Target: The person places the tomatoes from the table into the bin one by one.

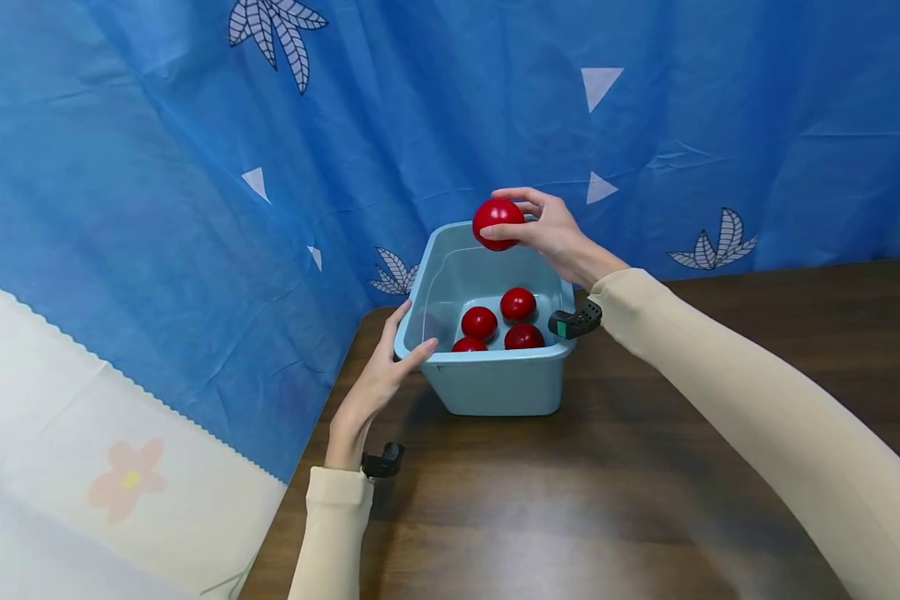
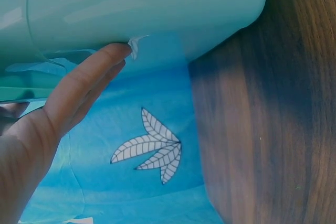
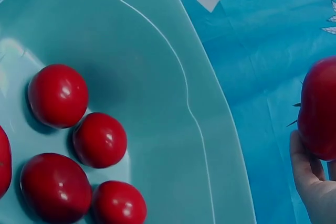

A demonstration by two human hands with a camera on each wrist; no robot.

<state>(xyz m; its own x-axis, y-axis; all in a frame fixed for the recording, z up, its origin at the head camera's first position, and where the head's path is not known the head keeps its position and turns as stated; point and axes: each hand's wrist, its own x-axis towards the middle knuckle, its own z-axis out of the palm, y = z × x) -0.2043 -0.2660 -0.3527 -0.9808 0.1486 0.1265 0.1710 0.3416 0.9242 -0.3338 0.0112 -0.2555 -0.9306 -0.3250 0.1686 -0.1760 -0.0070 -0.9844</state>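
My right hand (image 1: 555,236) holds a red tomato (image 1: 497,218) between thumb and fingers, above the far part of a light blue plastic basin (image 1: 498,385). Dark stem tips poke out from the held tomato (image 3: 321,111) in the right wrist view. With its thumb at the near-left rim and its fingers along the outer side wall, my left hand (image 1: 375,379) grips the basin. Several more tomatoes (image 1: 518,305) lie on the basin's floor, close together. The left wrist view shows the fingers (image 2: 86,80) rather straight against the outside of the basin.
The basin stands on a dark brown wooden table (image 1: 510,500), near its back-left corner. Behind hangs a blue curtain (image 1: 435,108) with leaf and triangle prints. A white cloth (image 1: 52,417) with a flower print lies to the left. Dark bands sit on both wrists.
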